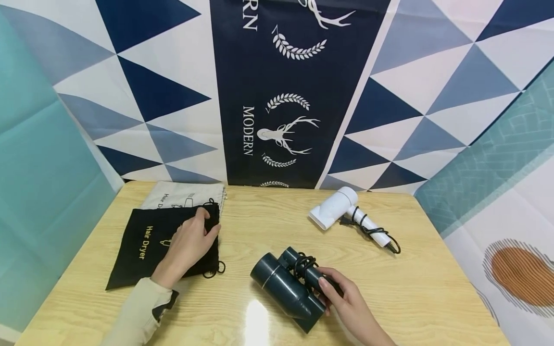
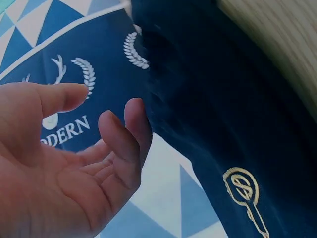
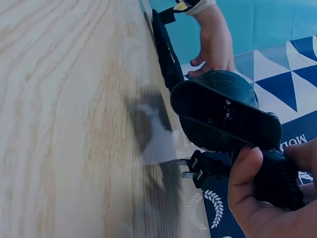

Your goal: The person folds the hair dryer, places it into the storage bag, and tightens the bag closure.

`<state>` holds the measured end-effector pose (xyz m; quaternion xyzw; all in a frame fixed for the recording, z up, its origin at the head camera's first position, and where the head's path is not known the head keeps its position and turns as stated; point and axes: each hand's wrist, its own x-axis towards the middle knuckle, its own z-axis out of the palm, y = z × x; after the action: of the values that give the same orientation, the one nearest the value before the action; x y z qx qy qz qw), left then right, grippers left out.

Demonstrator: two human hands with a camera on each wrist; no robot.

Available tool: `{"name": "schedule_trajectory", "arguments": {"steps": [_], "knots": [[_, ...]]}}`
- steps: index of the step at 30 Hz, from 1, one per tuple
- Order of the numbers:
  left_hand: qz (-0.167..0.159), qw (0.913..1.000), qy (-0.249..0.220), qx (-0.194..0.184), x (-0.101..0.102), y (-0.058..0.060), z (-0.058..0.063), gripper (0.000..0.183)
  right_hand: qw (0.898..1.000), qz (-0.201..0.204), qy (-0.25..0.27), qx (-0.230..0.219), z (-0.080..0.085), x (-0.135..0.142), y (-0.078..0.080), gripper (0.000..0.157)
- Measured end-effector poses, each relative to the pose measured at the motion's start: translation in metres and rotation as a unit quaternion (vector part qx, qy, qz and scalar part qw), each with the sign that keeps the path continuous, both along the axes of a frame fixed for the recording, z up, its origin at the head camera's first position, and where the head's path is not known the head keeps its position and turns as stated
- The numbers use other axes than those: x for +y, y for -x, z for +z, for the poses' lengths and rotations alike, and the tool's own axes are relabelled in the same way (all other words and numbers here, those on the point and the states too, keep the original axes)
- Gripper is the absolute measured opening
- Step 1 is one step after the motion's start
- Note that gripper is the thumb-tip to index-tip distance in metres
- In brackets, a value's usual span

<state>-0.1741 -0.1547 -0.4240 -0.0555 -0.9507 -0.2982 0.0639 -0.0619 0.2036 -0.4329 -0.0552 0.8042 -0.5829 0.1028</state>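
In the head view, my right hand grips the folded handle of a dark green hair dryer, with a black cord wound round that handle. The right wrist view shows the dryer's flat nozzle and a two-pin plug dangling beside my fingers. At left, my left hand is over a black drawstring pouch lettered "Hair Dryer". Its thumb and fingers are apart and loosely bent in the left wrist view, with nothing between them. Part of a light grey pouch shows behind the black one.
A white hair dryer with a cord round its handle lies at the back right of the wooden table. A patterned cloth backdrop rises at the table's far edge, and more cloth hangs at both sides.
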Motion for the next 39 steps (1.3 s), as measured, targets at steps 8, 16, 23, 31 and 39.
{"name": "schedule_trajectory", "arguments": {"steps": [8,16,23,31,39], "knots": [[0.01,0.9969,0.05,-0.06,-0.007,0.008,-0.01,0.043,0.999,0.017,0.032,-0.011,0.0,-0.001,-0.001,0.039],[-0.002,0.9924,0.106,-0.063,-0.007,0.008,-0.02,0.057,0.998,0.031,0.062,-0.011,-0.002,-0.004,-0.002,0.038],[-0.014,0.9899,0.125,-0.066,-0.007,0.006,-0.024,0.05,0.998,0.029,0.056,-0.028,0.0,-0.004,-0.001,0.041],[-0.03,0.9933,0.098,-0.054,-0.011,0.003,-0.016,0.022,0.997,0.031,0.052,-0.038,-0.004,-0.005,0.0,0.042],[-0.021,0.9955,0.08,-0.046,-0.015,0.001,-0.004,0.018,0.998,0.031,0.047,-0.04,-0.006,-0.007,0.002,0.042]]}}
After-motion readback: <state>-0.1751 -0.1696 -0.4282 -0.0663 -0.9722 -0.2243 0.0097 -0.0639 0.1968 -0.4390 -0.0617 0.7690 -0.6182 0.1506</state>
